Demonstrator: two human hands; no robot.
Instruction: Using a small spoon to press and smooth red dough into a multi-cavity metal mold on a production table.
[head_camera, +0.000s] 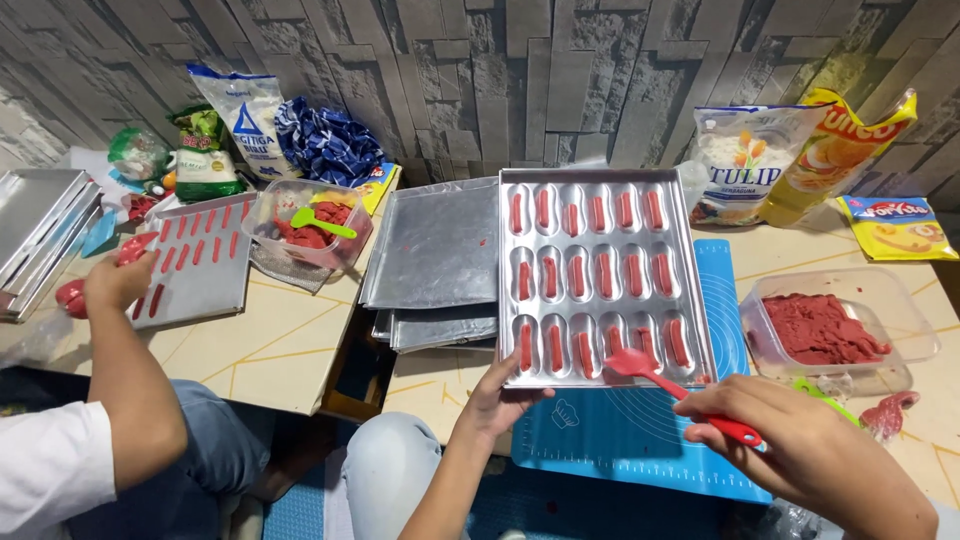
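A right hand, fingers clamped on a red spatula, points its blade up-left onto the front row of a moulded baking tray (long axis running away). The left hand fingers grip the tray's near edge on the worktop.

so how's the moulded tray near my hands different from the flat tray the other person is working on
The moulded tray has rows of oval wells, each holding a red strip; the flat tray has no wells, its red strips lying on a plain sheet. The moulded tray sits on a blue mat, steadied by the left hand while the right hand works a red spatula; the flat tray rests straight on the table. Both are silver metal.
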